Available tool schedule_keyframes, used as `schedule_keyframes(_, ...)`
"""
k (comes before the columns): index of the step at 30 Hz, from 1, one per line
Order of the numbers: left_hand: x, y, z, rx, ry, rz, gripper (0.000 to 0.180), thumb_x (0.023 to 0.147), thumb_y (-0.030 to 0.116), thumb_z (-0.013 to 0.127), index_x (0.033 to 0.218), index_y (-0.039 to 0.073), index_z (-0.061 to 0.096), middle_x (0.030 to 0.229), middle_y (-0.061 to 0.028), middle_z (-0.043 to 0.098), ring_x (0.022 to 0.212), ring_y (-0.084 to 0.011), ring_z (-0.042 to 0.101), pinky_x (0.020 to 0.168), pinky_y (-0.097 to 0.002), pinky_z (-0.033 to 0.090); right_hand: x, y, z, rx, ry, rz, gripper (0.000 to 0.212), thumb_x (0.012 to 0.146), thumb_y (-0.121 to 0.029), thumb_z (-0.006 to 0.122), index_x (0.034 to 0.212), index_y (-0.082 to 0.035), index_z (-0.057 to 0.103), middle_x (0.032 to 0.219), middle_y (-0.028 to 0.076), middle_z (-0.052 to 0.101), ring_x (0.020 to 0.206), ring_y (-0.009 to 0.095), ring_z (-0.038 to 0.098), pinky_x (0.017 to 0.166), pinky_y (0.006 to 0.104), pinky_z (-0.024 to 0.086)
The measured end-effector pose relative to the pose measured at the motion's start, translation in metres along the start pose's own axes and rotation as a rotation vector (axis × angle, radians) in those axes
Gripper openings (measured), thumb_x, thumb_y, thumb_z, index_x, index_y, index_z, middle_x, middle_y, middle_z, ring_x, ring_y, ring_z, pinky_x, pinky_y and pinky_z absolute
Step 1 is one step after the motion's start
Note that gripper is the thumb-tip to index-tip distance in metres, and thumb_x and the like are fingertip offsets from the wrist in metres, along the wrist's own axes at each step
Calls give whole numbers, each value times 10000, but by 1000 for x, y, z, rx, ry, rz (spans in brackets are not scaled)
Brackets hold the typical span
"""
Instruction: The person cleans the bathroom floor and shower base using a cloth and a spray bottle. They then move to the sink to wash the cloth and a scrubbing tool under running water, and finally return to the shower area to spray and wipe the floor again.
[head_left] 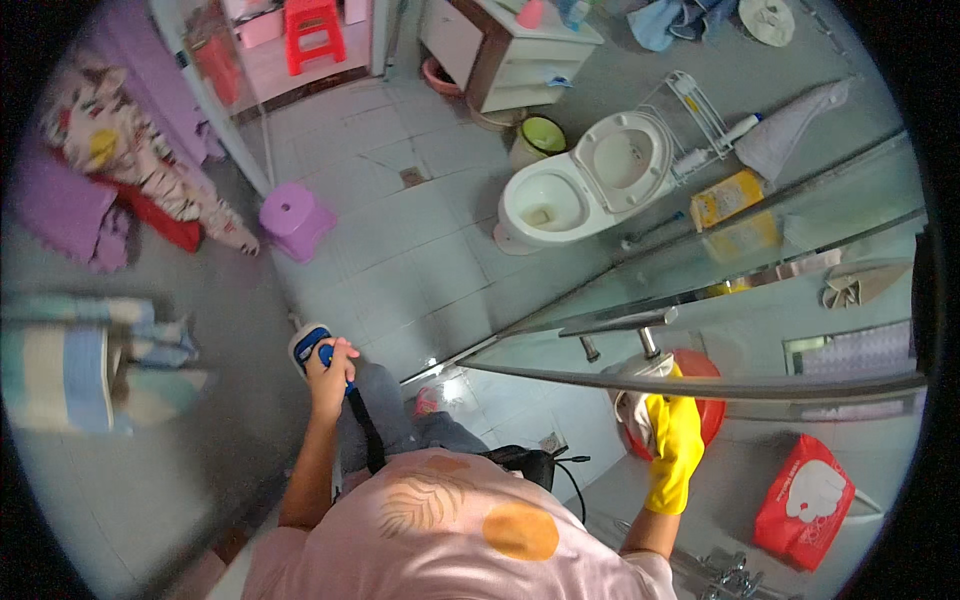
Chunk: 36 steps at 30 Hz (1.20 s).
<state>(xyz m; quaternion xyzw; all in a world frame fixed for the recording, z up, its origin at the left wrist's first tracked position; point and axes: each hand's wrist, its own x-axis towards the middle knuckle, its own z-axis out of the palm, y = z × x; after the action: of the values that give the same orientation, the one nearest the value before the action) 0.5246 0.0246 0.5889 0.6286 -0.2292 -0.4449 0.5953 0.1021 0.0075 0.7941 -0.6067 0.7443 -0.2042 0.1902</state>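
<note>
My right hand (676, 445) wears a yellow rubber glove and is closed on a greyish-white cloth (632, 412). The cloth lies at the top edge of the curved glass shower door (780, 386), beside its metal handle (625, 324); the gloved fingertips are partly hidden. My bare left hand (330, 375) is held low in front of me at the left. Its fingers curl around the blue end of a black strap (366, 425) that runs back toward my waist. Under that hand a blue-and-white shoe (308, 342) shows on my foot.
Behind the cloth sits a red basin (708, 380). A red bag (803, 503) and a metal tap (735, 575) are at the right. Beyond the glass stand a toilet (548, 205), a bin (540, 138) and a purple stool (295, 222). Towels (70, 365) hang at the left.
</note>
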Motion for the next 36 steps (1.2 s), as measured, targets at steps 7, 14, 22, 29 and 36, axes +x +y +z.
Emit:
schedule_keyframes(7, 146, 10, 14, 27, -160, -78, 139, 901, 139, 516, 852, 8, 513, 693, -61, 571, 435, -88, 441, 409, -225, 343, -7, -38, 26, -32, 204, 254, 435, 716, -229, 596, 1111, -64, 527, 920, 153, 605, 873, 328, 581, 780, 358, 438)
schedule_keyframes(14, 306, 48, 24, 154, -359, -88, 157, 906, 161, 515, 823, 27, 517, 720, -67, 576, 440, -84, 435, 413, -221, 347, 7, -115, 87, -30, 296, 464, 503, 648, -251, 643, 1113, -95, 528, 950, 123, 589, 911, 305, 568, 817, 353, 425)
schedule_keyframes(22, 404, 76, 102, 315, -554, -157, 163, 903, 175, 516, 830, 29, 519, 710, -44, 568, 453, -76, 425, 428, -227, 340, 63, -182, 145, 4, 239, 486, 586, 571, -276, 696, 1114, -131, 529, 985, 88, 571, 953, 279, 553, 860, 347, 411)
schedule_keyframes(29, 425, 78, 206, 343, -777, -225, 140, 890, 164, 536, 851, 30, 527, 729, -63, 590, 455, -75, 438, 426, -215, 338, 147, -159, 178, -165, 216, 249, 661, 503, -298, 742, 1115, -163, 531, 1015, 57, 554, 991, 256, 539, 897, 342, 398)
schedule_keyframes(36, 487, 59, 279, 316, -815, -287, 133, 903, 151, 511, 953, 39, 459, 816, -91, 576, 573, -131, 490, 531, -286, 412, 213, 11, 289, -489, -180, -289, 538, 777, -284, 598, 1265, -118, 442, 1206, 53, 507, 1129, 201, 492, 1039, 319, 310)
